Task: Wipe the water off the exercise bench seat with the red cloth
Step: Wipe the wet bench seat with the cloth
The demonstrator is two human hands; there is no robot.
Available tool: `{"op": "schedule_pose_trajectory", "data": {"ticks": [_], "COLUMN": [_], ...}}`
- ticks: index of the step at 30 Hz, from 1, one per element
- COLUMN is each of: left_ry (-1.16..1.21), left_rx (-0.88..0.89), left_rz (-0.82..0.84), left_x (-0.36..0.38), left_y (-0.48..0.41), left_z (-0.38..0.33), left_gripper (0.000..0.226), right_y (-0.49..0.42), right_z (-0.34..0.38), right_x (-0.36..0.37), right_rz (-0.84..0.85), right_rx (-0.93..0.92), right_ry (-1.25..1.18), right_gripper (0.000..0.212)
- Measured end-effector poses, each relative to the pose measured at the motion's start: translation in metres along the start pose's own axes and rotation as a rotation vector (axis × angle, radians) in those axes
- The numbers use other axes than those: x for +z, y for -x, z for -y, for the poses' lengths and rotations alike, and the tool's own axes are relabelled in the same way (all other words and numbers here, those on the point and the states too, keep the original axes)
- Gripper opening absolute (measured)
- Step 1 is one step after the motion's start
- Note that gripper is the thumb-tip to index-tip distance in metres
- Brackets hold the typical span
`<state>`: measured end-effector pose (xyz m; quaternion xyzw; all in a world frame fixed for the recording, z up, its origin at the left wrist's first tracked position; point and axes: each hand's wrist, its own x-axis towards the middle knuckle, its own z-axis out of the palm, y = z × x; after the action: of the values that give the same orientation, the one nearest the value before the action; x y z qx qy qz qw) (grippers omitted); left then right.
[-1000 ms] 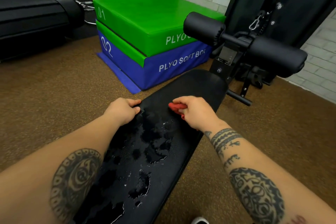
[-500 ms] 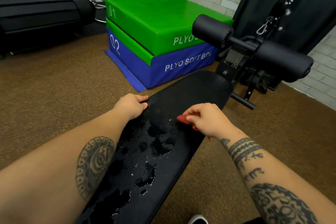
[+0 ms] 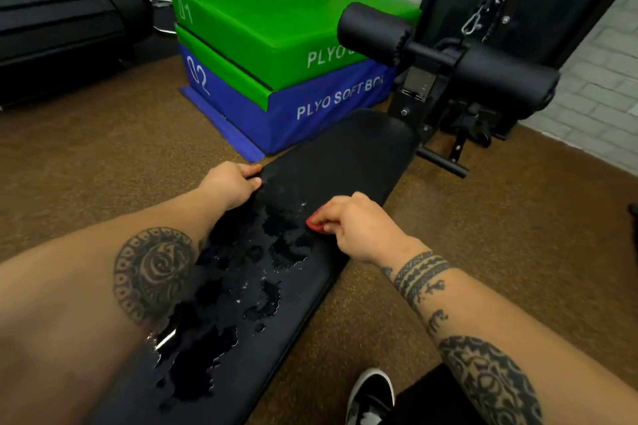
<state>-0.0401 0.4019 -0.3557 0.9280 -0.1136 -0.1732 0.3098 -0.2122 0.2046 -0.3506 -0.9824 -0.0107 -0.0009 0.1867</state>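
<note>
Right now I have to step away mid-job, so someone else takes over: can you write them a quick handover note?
Left hand: gripping the left edge of the bench seat, steadying it.
Right hand: pressing the red cloth on the seat's right side, at the far end of the wet patch.
Done: far end of the seat looks dry.
Left: water puddles across the middle and near end; wipe toward yourself.

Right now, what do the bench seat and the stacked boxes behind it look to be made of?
Bench seat: black padded vinyl or similar, matte; water pools on top rather than soaking in.
Green box and blue box: smooth coated fabric, probably vinyl over foam; printed "PLYO SOFT", slight sheen.
</note>
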Motion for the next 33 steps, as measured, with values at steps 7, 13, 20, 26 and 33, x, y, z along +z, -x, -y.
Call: {"op": "schedule_pose_trajectory", "data": {"ticks": [7,13,20,26,33], "left_ry": [-0.257,-0.453,-0.594,-0.623,-0.606], "left_rx": [0.122,0.111,0.129,0.104,0.137], "left_rz": [-0.002,0.110,0.210,0.198,0.186], "left_x": [-0.017,-0.011,-0.006,-0.011,-0.015], "left_y": [0.045,0.069,0.048,0.051,0.060], "left_z": [-0.006,-0.003,-0.021,-0.034,-0.034], "left_gripper": [0.041,0.054,0.054,0.056,0.054], "right_y": [0.018,0.006,0.008,-0.042,-0.073], "right_z": [-0.001,-0.003,0.004,-0.042,-0.048], "right_x": [-0.015,0.012,-0.029,-0.041,-0.035], "right_rz": [-0.379,-0.330,0.125,-0.282,-0.123], "right_rx": [0.372,0.237,0.144,0.500,0.486], "right_ry": [-0.572,0.002,-0.120,-0.187,0.165], "right_gripper": [0.023,0.032,0.028,0.021,0.029]}}
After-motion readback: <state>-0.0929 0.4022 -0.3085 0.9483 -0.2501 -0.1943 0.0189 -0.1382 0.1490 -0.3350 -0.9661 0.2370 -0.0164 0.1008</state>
